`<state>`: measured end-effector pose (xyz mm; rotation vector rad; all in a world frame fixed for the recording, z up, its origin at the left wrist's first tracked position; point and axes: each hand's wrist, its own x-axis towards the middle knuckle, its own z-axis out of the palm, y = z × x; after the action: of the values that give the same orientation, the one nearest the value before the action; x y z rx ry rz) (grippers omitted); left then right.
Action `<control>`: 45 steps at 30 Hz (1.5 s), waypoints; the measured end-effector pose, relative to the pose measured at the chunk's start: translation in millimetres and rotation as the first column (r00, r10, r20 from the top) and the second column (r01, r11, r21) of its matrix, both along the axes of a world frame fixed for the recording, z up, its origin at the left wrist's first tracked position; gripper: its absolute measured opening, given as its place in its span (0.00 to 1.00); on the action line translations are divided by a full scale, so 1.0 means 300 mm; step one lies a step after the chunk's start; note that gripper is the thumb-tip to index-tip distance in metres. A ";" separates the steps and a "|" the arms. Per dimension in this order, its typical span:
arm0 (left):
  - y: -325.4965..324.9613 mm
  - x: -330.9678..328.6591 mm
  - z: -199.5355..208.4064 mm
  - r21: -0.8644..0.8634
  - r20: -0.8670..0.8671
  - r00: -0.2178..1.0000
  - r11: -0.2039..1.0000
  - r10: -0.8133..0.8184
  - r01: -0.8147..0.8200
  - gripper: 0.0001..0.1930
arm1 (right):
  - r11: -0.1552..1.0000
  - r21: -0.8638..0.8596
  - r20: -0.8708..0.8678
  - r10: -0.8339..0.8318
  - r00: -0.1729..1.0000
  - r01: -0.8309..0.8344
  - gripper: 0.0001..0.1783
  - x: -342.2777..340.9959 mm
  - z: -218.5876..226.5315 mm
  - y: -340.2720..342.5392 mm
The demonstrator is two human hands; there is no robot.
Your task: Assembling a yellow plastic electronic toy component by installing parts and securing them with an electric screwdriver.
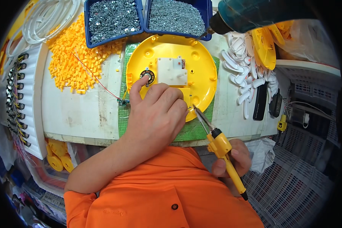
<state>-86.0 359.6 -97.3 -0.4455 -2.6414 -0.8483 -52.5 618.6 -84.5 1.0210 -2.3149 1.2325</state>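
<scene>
A round yellow plastic shell (pixel 207 76) lies hollow side up on a green mat (pixel 186 135). My left hand (pixel 155 110) rests over its lower left. One finger touches a small black round part (pixel 150 75); the other fingers are curled, their tips hidden. A white box-shaped unit (pixel 165 72) sits mid-shell. By my left hand lies a small green circuit board (pixel 123 102) with thin red and yellow wires. My right hand (pixel 239 157) grips a yellow soldering iron (pixel 221 146), its tip at the shell's lower right, contact unclear.
Two blue bins (pixel 143 30) of screws and small metal parts stand at the back. A teal power driver (pixel 247 15) hangs at upper right. Yellow pieces (pixel 78 57) are heaped left, beside a white foam rack (pixel 34 102) of wired parts. White curved pieces (pixel 241 72) lie right.
</scene>
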 end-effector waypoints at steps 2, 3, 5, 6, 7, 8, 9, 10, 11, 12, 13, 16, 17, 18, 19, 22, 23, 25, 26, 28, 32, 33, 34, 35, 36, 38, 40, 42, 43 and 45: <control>-0.001 -0.001 0.004 -0.001 0.003 1.000 1.000 0.000 0.000 0.10 | 0.999 -0.034 -0.035 -0.007 0.999 0.006 0.26 0.002 0.003 0.016; -0.003 -0.002 0.005 0.001 0.004 1.000 1.000 0.003 -0.003 0.10 | 1.000 0.005 0.008 0.005 1.000 -0.005 0.26 0.009 0.018 0.028; -0.003 -0.003 0.007 0.002 0.004 1.000 1.000 0.003 -0.003 0.10 | 0.999 0.043 0.051 0.013 0.999 -0.015 0.26 0.013 0.023 0.032; -0.001 -0.002 0.010 -0.001 0.011 1.000 1.000 0.001 -0.001 0.10 | 1.000 0.016 0.058 -0.016 0.998 0.015 0.26 0.016 0.017 0.027; 0.001 -0.003 0.011 -0.003 0.019 1.000 1.000 -0.001 0.001 0.10 | 0.999 -0.011 0.066 -0.045 0.997 0.046 0.26 0.017 0.014 0.025; 0.001 -0.004 0.010 -0.004 0.019 1.000 1.000 0.000 0.000 0.10 | 0.999 -0.011 0.066 -0.044 0.997 0.045 0.26 0.018 0.013 0.025; 0.003 -0.005 0.008 -0.009 0.009 1.000 1.000 0.006 -0.006 0.08 | 0.999 -0.023 0.087 -0.046 0.995 0.048 0.25 0.021 0.014 0.026; 0.003 -0.006 0.007 -0.014 0.000 1.000 1.000 0.011 -0.011 0.06 | 0.998 -0.034 0.108 -0.049 0.993 0.053 0.25 0.021 0.015 0.027; 0.003 -0.005 0.006 -0.016 0.000 1.000 1.000 0.013 -0.013 0.06 | 0.998 -0.036 0.108 -0.046 0.993 0.051 0.25 0.018 0.015 0.026; 0.003 -0.004 0.004 -0.015 0.002 1.000 1.000 0.014 -0.014 0.06 | 0.998 -0.017 0.095 -0.061 0.994 0.063 0.24 0.013 0.017 0.023; 0.002 -0.003 0.003 -0.014 0.004 1.000 1.000 0.016 -0.016 0.06 | 0.997 0.002 0.082 -0.074 0.994 0.074 0.24 0.009 0.017 0.022; 0.001 -0.004 0.004 0.011 0.021 1.000 1.000 0.002 -0.002 0.11 | 0.995 0.005 0.065 -0.103 0.992 0.103 0.23 0.013 0.016 0.030; 0.001 -0.004 0.005 0.010 0.021 1.000 1.000 0.003 -0.004 0.11 | 0.995 0.004 0.065 -0.102 0.993 0.102 0.23 0.009 0.018 0.027; 0.001 -0.004 0.006 0.008 0.021 1.000 1.000 0.003 -0.003 0.11 | 0.995 0.000 0.066 -0.099 0.993 0.099 0.23 0.004 0.021 0.022; 0.001 -0.003 0.007 0.007 0.022 1.000 1.000 0.003 -0.003 0.11 | 0.995 -0.003 0.067 -0.095 0.993 0.096 0.24 0.000 0.023 0.019; 0.001 -0.002 0.004 0.012 0.026 1.000 1.000 0.000 0.000 0.10 | 0.994 -0.018 0.062 -0.102 0.993 0.103 0.23 0.005 0.012 0.025; 0.002 -0.002 0.006 0.011 0.027 1.000 1.000 0.001 -0.001 0.10 | 0.995 -0.019 0.063 -0.101 0.993 0.102 0.23 0.001 0.014 0.024; 0.003 -0.002 0.007 -0.013 0.004 1.000 1.000 0.016 -0.016 0.07 | 0.997 -0.008 0.059 -0.082 0.995 0.082 0.23 -0.007 0.020 0.021; 0.002 -0.002 0.007 -0.012 0.004 1.000 1.000 0.016 -0.016 0.07 | 0.997 -0.007 0.059 -0.082 0.995 0.082 0.23 -0.006 0.019 0.023; 0.000 0.000 0.004 0.007 0.016 1.000 1.000 0.006 -0.007 0.10 | 0.995 -0.004 0.073 -0.100 0.992 0.100 0.23 0.001 0.015 0.028; 0.001 -0.001 0.001 0.008 0.012 1.000 1.000 0.007 -0.007 0.10 | 0.996 -0.012 0.071 -0.087 0.994 0.088 0.23 -0.008 0.012 0.030; 0.002 -0.001 0.001 0.007 0.011 1.000 1.000 0.008 -0.008 0.10 | 0.996 -0.010 0.072 -0.088 0.994 0.089 0.24 -0.008 0.012 0.032; 0.002 -0.001 0.001 0.007 0.010 1.000 1.000 0.010 -0.010 0.10 | 0.996 -0.008 0.072 -0.089 0.993 0.090 0.24 -0.008 0.013 0.033; 0.002 -0.001 0.002 0.007 0.010 1.000 1.000 0.010 -0.010 0.10 | 0.996 -0.008 0.073 -0.089 0.993 0.090 0.24 -0.009 0.014 0.032; 0.002 -0.002 0.003 0.001 0.007 1.000 1.000 0.011 -0.011 0.08 | 0.996 -0.009 0.077 -0.088 0.993 0.089 0.24 -0.010 0.016 0.031; 0.002 -0.003 0.004 -0.004 0.002 1.000 1.000 0.014 -0.014 0.06 | 0.996 -0.010 0.080 -0.086 0.993 0.087 0.24 -0.010 0.017 0.030; 0.002 -0.003 0.003 0.004 -0.003 1.000 1.000 0.014 -0.014 0.06 | 0.995 -0.004 0.073 -0.100 0.992 0.100 0.23 -0.008 0.016 0.029; 0.002 -0.002 0.001 0.004 -0.007 1.000 1.000 0.014 -0.014 0.06 | 0.995 0.001 0.071 -0.097 0.993 0.097 0.23 -0.010 0.022 0.027; 0.001 -0.001 -0.001 0.004 -0.011 1.000 1.000 0.013 -0.013 0.06 | 0.996 0.007 0.070 -0.094 0.993 0.094 0.23 -0.011 0.024 0.025; -0.001 -0.001 -0.003 0.007 -0.015 1.000 1.000 0.009 -0.009 0.08 | 0.995 0.009 0.068 -0.100 0.993 0.100 0.24 -0.006 0.026 0.027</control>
<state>-86.4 359.2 -98.0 -0.4366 -2.6241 -0.8474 -54.4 626.7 -76.7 0.8658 -2.3906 1.2409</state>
